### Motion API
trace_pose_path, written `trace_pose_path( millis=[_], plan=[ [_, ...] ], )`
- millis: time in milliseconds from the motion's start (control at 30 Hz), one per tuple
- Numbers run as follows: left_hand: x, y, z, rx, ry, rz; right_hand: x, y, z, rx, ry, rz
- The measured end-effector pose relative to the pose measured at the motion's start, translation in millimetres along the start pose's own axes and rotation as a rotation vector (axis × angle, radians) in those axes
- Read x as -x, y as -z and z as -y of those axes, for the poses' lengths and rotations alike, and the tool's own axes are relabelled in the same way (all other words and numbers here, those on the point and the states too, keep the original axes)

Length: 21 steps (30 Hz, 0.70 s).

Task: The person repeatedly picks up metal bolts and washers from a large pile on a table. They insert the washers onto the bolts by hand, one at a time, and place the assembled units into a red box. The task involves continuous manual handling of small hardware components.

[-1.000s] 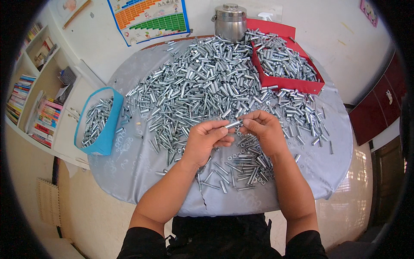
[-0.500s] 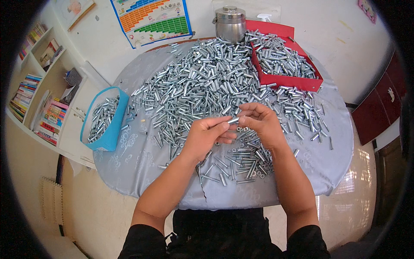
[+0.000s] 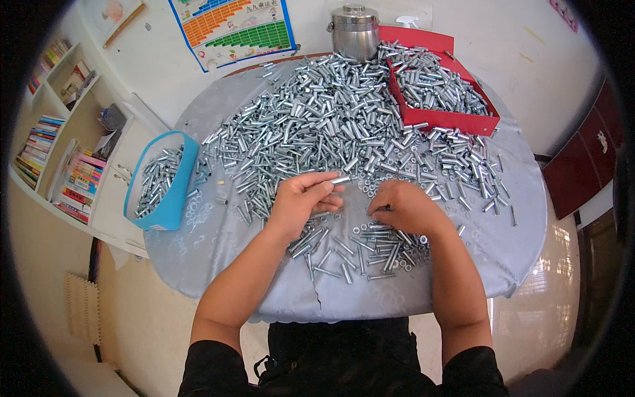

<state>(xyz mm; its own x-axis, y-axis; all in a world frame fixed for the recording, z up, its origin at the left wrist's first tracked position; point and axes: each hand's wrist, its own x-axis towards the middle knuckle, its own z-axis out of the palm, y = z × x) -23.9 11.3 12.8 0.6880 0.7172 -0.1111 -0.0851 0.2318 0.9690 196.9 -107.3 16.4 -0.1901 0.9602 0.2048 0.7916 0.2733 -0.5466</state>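
Between the thumb and fingers of my left hand [image 3: 309, 200] is a shiny metal sleeve [image 3: 340, 180], its end sticking out to the right. My right hand [image 3: 405, 206] is lowered over the small pile in front of me, fingers curled down together; whatever lies in them, if anything, is hidden. Beneath and around it are loose nuts [image 3: 358, 230] and several long bolts [image 3: 382, 276]. Beyond both hands rises a large heap of metal sleeves and bolts [image 3: 311, 126], spread over the table.
A blue fabric bin [image 3: 173, 198] with metal pieces stands at the left. At the back right is a red box [image 3: 450, 122], full of similar parts. A steel pot [image 3: 355, 33] stands behind the heap. The round table wears a grey cloth [image 3: 218, 264].
My right hand has come away from the sleeve and dropped down toward the nuts. My left hand keeps the sleeve and has shifted slightly left.
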Motion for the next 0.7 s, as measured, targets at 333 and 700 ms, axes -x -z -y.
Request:
trace_pose_path(
  millis=[333, 700],
  plan=[
    [7, 9, 10, 0.058, -0.049, -0.051, -4, -2, 9, 0.130, -0.066, 0.037],
    [9, 6, 17, -0.053, -0.110, 0.028, -3, 0, 15, 0.094, -0.092, 0.025]
  ],
)
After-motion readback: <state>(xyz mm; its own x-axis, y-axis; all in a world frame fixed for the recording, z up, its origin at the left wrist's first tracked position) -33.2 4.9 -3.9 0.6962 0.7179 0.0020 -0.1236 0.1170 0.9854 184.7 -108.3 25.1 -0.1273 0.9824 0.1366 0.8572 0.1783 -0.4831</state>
